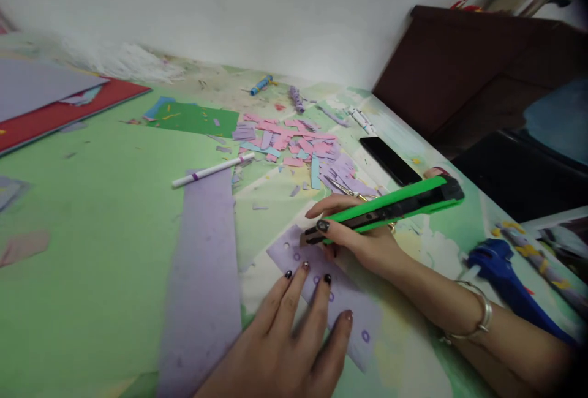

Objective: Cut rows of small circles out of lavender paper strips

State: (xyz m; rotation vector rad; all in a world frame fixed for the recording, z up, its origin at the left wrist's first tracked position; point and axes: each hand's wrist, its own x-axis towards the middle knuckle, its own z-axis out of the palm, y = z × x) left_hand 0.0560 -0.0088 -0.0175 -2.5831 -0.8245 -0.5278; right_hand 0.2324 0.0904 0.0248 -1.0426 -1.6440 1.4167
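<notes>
My right hand (pixel 362 239) grips a green utility knife (pixel 390 205), its short blade pointing down at the upper left end of a purple paper strip (pixel 358 318). Small drawn rings run along the strip, and a round hole shows near its top corner. Whether the blade tip touches the paper I cannot tell. My left hand (pixel 289 330) lies on the strip with fingers spread, pressing it to the table. Left of that hand is a longer purple paper strip (pixel 202 263), with a white marker (pixel 214 170) across its top end. Scissors (pixel 342 187) lie partly hidden behind my right hand.
Pink, purple and blue paper scraps (pixel 289 141) are heaped beyond my hands. A black phone (pixel 389 159) and a blue glue gun (pixel 509 281) lie to the right. Green paper (pixel 197 117) and a red sheet (pixel 124 95) are at the left. A wall (pixel 229 12) borders the table's back.
</notes>
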